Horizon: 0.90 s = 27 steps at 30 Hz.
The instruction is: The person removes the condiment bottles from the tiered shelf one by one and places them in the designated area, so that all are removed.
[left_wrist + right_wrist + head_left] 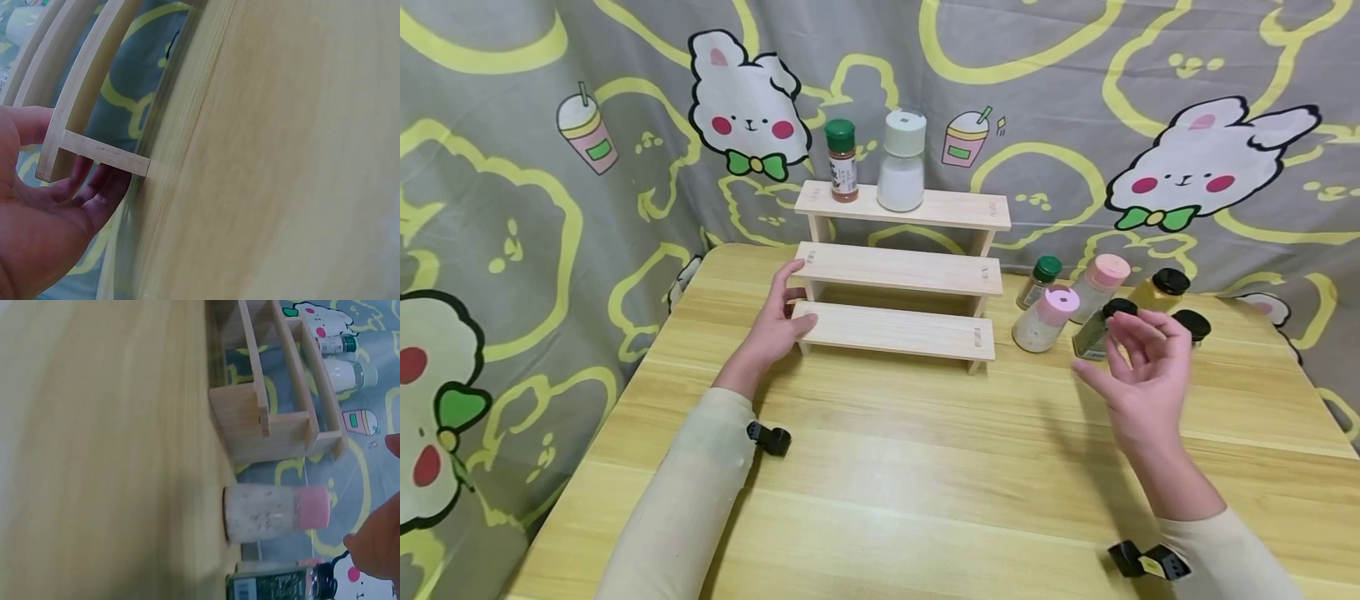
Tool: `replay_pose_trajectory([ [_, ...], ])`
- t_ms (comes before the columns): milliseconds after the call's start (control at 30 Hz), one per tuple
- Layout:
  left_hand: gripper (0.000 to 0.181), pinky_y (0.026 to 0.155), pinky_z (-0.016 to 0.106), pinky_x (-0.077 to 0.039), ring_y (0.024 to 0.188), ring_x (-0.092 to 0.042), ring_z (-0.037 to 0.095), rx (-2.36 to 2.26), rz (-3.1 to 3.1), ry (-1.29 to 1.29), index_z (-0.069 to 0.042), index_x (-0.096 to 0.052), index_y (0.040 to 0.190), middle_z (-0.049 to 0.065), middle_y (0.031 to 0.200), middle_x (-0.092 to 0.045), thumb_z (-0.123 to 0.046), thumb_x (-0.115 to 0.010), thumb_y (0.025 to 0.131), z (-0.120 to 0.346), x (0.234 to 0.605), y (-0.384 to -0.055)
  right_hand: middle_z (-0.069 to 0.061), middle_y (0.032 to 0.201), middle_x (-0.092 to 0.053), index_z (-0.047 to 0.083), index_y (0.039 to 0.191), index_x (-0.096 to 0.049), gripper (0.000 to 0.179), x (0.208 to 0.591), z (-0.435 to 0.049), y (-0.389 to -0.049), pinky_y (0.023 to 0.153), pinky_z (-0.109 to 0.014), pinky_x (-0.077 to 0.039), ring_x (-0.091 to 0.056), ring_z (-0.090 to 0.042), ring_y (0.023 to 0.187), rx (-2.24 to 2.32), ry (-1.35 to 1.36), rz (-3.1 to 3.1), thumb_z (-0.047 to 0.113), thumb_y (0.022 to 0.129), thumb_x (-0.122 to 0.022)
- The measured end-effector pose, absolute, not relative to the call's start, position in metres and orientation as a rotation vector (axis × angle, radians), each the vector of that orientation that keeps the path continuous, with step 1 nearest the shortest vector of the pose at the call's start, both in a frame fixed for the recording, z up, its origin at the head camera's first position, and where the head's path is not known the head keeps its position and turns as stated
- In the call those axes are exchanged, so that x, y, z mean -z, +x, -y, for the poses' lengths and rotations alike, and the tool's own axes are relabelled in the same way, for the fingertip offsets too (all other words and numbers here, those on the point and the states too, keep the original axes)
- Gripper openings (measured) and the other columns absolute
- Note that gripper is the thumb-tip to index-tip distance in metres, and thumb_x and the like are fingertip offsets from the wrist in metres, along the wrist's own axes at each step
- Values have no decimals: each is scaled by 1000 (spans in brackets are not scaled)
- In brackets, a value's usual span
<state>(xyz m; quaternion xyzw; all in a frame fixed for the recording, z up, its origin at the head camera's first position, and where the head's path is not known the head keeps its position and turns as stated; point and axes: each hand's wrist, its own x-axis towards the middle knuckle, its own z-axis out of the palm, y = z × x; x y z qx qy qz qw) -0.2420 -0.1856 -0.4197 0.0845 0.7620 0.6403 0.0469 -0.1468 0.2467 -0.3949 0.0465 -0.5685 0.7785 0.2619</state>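
Observation:
A three-tier wooden shelf rack [895, 332] stands on the table, and my left hand [778, 321] grips its left end. In the left wrist view, the thumb lies over the lowest board [87, 75] and the fingers bend around its side support [106, 155]. My right hand [1150, 375] is raised near the spice bottles, its fingers loosely bent with nothing between them. Closest to it is a dark-capped green bottle [1090, 337], partly covered by the fingers in the head view. Left of that stands a pink-capped shaker [1037, 329], also upright in the right wrist view [269, 512].
On the top tier stand a green-capped spice bottle [842, 171] and a white-capped shaker [901, 179]. Right of the rack are another green-capped bottle [1037, 283], a second pink-capped shaker [1097, 287] and a black-capped yellow bottle [1153, 292]. A patterned curtain [1037, 50] hangs behind.

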Motion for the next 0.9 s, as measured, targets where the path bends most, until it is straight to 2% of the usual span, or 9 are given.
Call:
replay_pose_trajectory([
  [233, 80, 85, 39, -41, 119, -43, 43, -1955, -2317, 244, -24, -19, 158, 33, 143, -32, 11, -54, 95, 186, 420, -243, -24, 130, -45, 1, 134, -43, 88, 384, -233, -157, 103, -31, -41, -45, -33, 124, -2109, 175, 1573, -44, 60, -61],
  [467, 80, 80, 38, -44, 117, -45, 41, -1951, -2316, 228, -26, -20, 157, 31, 143, -34, 11, -55, 95, 185, 418, -241, -22, 132, -45, 3, 137, -43, 89, 376, -221, -169, 106, -36, -38, -45, -33, 124, -2092, 230, 1641, -39, 62, -66],
  [900, 80, 80, 37, -43, 117, -44, 41, -1963, -2304, 213, -25, -19, 157, 30, 142, -34, 11, -55, 94, 185, 418, -241, -19, 129, -46, 7, 132, -45, 80, 360, -201, -191, 107, -35, -37, -46, -31, 125, -2067, 303, 1695, -27, 66, -74],
])
